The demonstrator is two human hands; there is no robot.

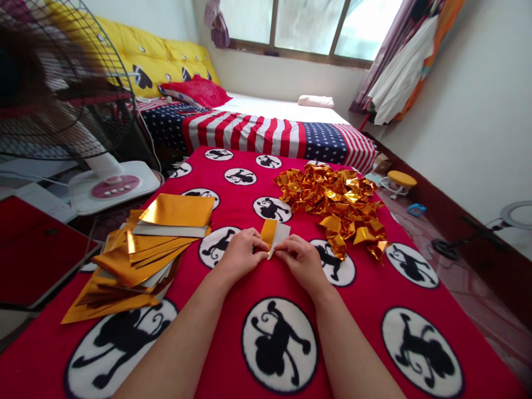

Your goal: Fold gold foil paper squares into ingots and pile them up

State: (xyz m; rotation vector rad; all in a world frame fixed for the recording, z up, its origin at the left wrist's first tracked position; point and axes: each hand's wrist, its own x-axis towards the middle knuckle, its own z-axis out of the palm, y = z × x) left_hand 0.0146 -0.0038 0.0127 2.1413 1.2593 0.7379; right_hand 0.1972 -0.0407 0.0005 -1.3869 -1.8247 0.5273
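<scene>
A small sheet of gold foil paper (269, 230), partly folded so that its pale back shows on the right, lies between my hands on the red cloth. My left hand (245, 249) pinches its near left edge with thumb and fingers. On the other side, my right hand (302, 259) grips the near right corner. To the left is a loose stack of flat gold foil sheets (178, 210), some with the grey-white side up. A heap of folded gold foil pieces (332, 194) covers the far right of the cloth.
The red cloth (349, 343) with black monkey figures in white circles covers the table. A white-based fan (112, 185) stands at the left, beside a dark red board (39, 249). Beyond the table is a bed (274, 136); a yellow stool (401, 178) is on the floor at right.
</scene>
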